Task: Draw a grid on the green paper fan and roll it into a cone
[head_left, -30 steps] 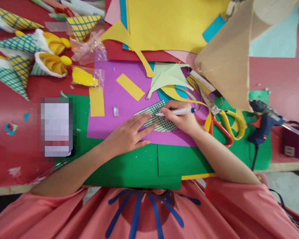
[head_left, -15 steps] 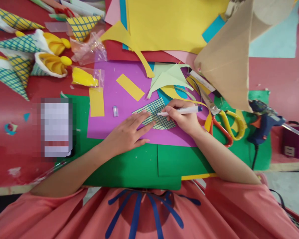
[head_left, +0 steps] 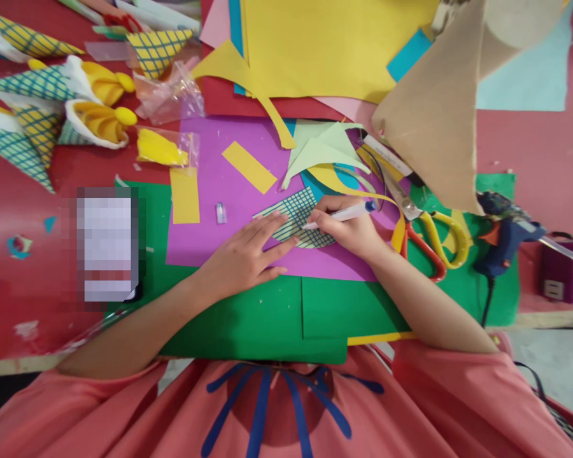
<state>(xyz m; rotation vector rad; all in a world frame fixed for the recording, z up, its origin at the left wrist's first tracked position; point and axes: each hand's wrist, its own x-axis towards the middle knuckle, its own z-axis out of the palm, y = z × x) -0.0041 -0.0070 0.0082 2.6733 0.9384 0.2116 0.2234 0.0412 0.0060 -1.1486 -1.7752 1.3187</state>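
Observation:
My right hand (head_left: 351,232) is closed round a white pen with a blue end (head_left: 344,214); its tip rests on a pale paper piece with a dark grid drawn on it (head_left: 296,219). My left hand (head_left: 246,254) lies flat with fingers stretched out, pressing the left edge of that grid piece. The piece sits on a purple sheet (head_left: 229,245), which lies over green sheets (head_left: 267,318).
Scissors with yellow and red handles (head_left: 430,235) and a blue glue gun (head_left: 503,232) lie to the right. Yellow strips (head_left: 185,194), a small pen cap (head_left: 220,213), paper scraps and a large yellow sheet (head_left: 329,44) lie behind. Grid-patterned paper cones (head_left: 33,121) sit far left. A tan paper shape (head_left: 439,121) hangs close to the camera.
The pen moved a little right over the grid piece, then back left and down. My left hand stayed flat on the paper.

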